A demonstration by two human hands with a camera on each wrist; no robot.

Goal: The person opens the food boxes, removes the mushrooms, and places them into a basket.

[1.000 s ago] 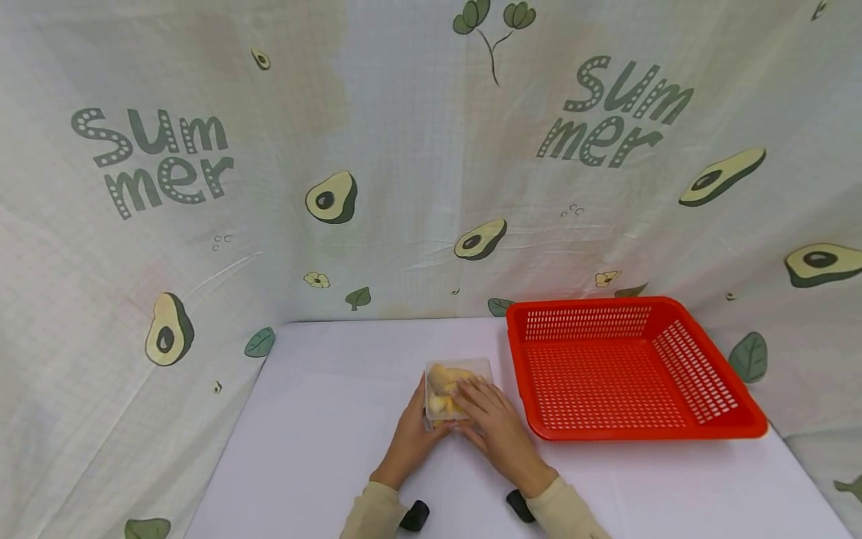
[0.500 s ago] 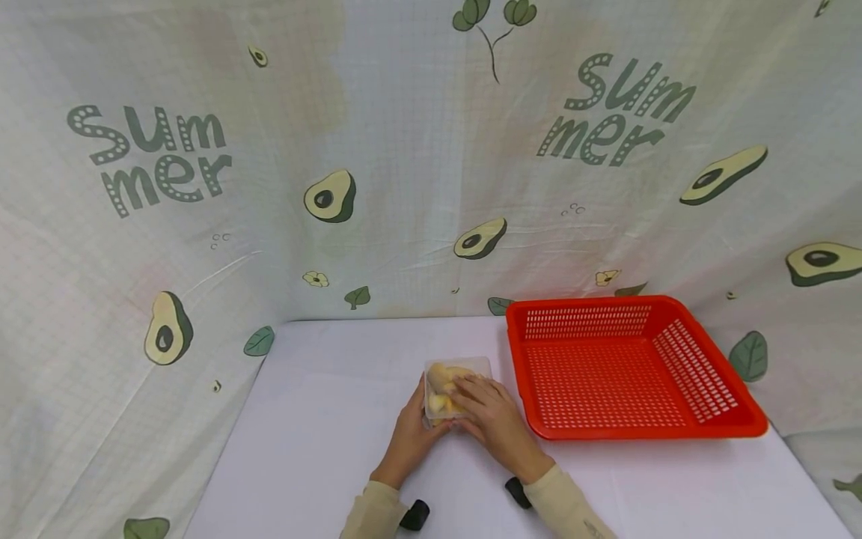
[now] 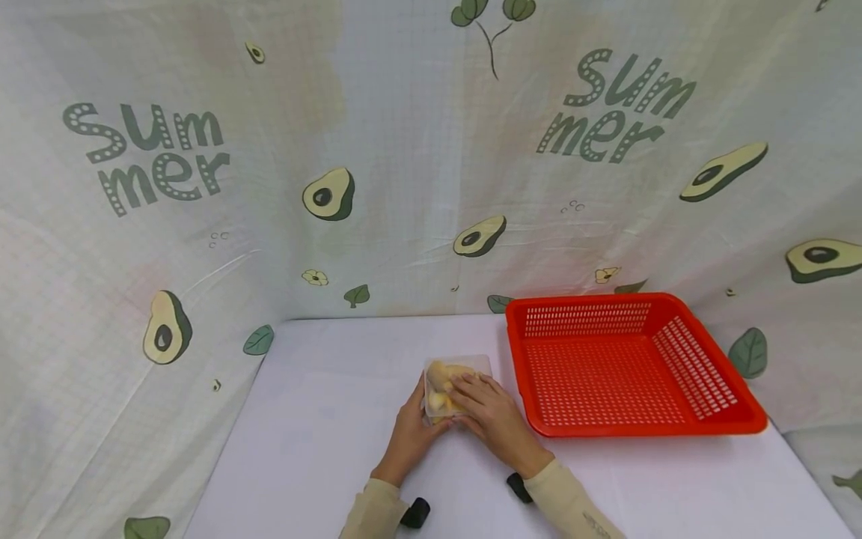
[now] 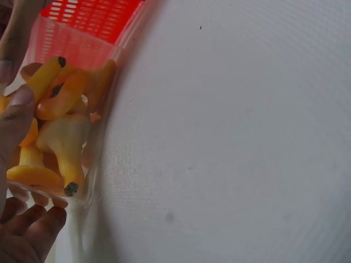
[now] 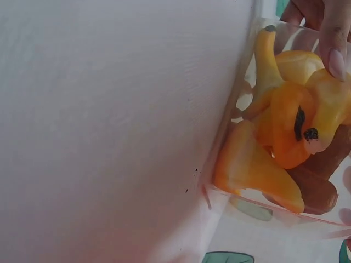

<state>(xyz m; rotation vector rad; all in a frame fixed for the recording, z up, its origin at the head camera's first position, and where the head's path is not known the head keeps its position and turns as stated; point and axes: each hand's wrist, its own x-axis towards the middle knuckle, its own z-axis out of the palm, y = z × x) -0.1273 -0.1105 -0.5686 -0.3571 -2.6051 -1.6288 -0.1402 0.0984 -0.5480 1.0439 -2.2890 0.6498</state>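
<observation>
Printed cloth [image 3: 404,112] hung behind white surface [image 3: 323,419]. Basket [image 3: 646,431]: red, stood at right. Box [image 3: 483,365]: clear, was left of basket, contained yellow pieces [image 4: 66,145]. Left hand [image 3: 408,442]: grip curled round box. Right hand [image 3: 500,421]: grip loose, fingers lay over box.

Two hands [image 3: 411,438] [image 3: 497,421], one clear container [image 3: 480,364], one red basket [image 3: 599,374]

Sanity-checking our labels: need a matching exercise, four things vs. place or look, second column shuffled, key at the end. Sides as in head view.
1 basket
2 box
3 left hand
4 right hand

A reaching over the box from its right
B red, right of the box
C at the box's left side
D clear, yellow-orange pieces inside

Pairs: 1-B, 2-D, 3-C, 4-A
</observation>
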